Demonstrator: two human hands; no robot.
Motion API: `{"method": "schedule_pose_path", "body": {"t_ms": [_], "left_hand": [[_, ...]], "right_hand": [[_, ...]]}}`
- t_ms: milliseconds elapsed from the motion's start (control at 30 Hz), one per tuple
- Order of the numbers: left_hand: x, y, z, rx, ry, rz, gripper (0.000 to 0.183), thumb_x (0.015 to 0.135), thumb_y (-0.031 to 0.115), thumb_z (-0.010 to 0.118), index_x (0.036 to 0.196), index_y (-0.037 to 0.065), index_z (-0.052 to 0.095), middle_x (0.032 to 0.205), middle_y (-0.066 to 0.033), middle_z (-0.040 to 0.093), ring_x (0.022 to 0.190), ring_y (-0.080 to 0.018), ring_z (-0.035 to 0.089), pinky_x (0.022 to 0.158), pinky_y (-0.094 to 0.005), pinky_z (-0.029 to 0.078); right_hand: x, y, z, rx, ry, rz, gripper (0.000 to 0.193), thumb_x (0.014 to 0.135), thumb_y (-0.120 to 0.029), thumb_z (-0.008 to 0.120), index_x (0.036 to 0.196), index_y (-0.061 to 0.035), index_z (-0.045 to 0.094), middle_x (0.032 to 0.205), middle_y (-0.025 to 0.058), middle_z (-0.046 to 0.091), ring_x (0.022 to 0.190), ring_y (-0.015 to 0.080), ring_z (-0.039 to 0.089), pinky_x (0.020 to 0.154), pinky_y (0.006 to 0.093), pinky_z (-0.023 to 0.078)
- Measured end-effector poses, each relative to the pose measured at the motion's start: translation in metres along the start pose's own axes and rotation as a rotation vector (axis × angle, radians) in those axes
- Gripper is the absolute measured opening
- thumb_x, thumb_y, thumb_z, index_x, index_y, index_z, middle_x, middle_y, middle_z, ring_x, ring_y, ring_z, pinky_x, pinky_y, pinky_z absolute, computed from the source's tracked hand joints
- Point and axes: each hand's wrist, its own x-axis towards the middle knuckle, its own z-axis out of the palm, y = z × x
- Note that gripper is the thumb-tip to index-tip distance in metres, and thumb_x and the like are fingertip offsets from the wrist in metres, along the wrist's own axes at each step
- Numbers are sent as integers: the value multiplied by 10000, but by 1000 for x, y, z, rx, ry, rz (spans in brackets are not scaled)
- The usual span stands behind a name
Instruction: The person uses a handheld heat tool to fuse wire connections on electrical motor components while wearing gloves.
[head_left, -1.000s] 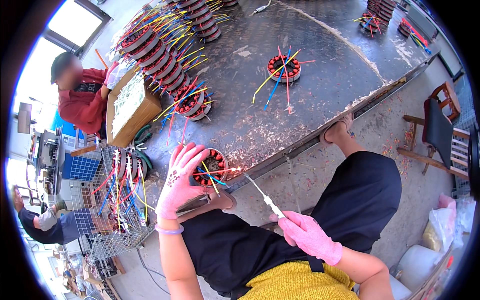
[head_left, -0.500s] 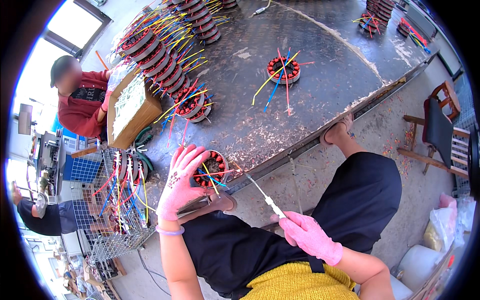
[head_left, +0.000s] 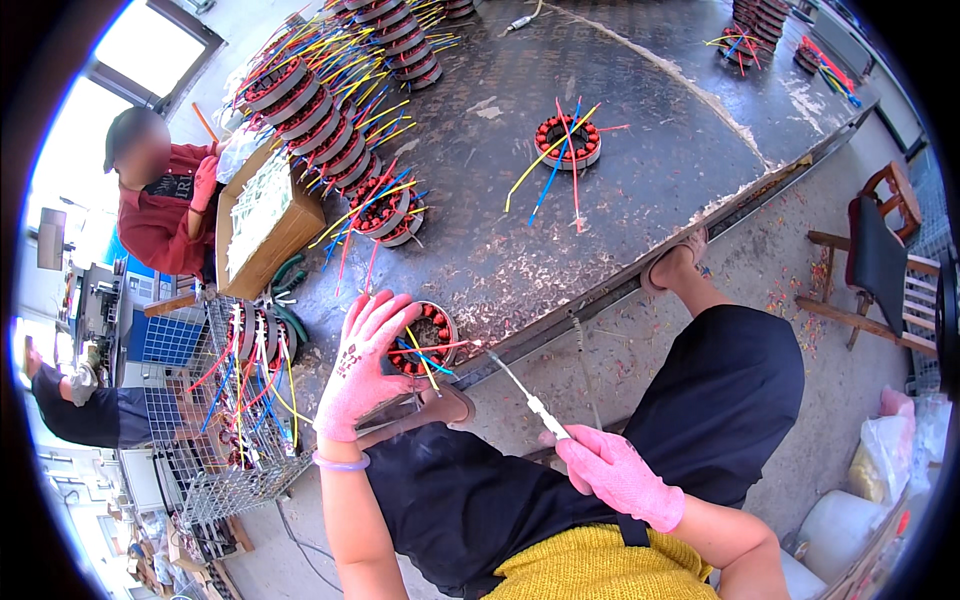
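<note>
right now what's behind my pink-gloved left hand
A grey ring with red coils shows past the pink-gloved left hand, with red, blue and yellow wires. The ring's left side is covered and can't be seen.

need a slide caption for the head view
Pink-gloved left hand at a wired ring; right hand pointing a thin white-handled tool at a red wire.

own hands ×2: left hand (head_left: 365, 370) 8 o'clock, right hand (head_left: 618, 475) 5 o'clock | white-handled tool (head_left: 545, 413) ×1, 5 o'clock | near ring (head_left: 449, 328) ×1, 8 o'clock | lone ring (head_left: 582, 157) ×1, 1 o'clock | box (head_left: 287, 235) ×1, 10 o'clock | stacked rings (head_left: 318, 120), 11 o'clock, uncountable
</note>
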Motion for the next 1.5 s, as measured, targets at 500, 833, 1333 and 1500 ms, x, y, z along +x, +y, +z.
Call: {"method": "schedule_pose_path", "body": {"t_ms": [500,833,1333,1500], "left_hand": [[1,-3,4,11,6,12,943,502,233,872,1379,107,550,1452,-82,508,1431,-297,368,1231,-478,197],[-1,-3,3,9,7,6,959,501,262,872,1389,111,542,1458,-84,503,1437,-301,355,1232,-474,195],[-2,-4,4,9,7,9,936,526,284,868,1387,110,545,1454,-85,505,1436,-306,357,1229,-474,193],[0,-3,3,8,8,0,936,521,283,869,1384,110,550,1450,-88,508,1436,-310,355,1228,-474,197]], "right_hand": [[2,5,-2,94,-7,39,354,1043,-228,504,1297,6,577,684,-33,472,605,54,424,552,216,343],[0,1,-2,-1,-1,33,354,1045,-241,511,1294,0,583,675,-32,483,598,56,423,545,217,343],[0,0,0,37,3,47,352,1047,-228,509,1300,6,580,679,-36,466,601,56,411,542,216,330],[1,4,-2,40,-4,24,351,1046,-228,513,1298,7,580,685,-38,465,602,56,418,542,217,334]]}}
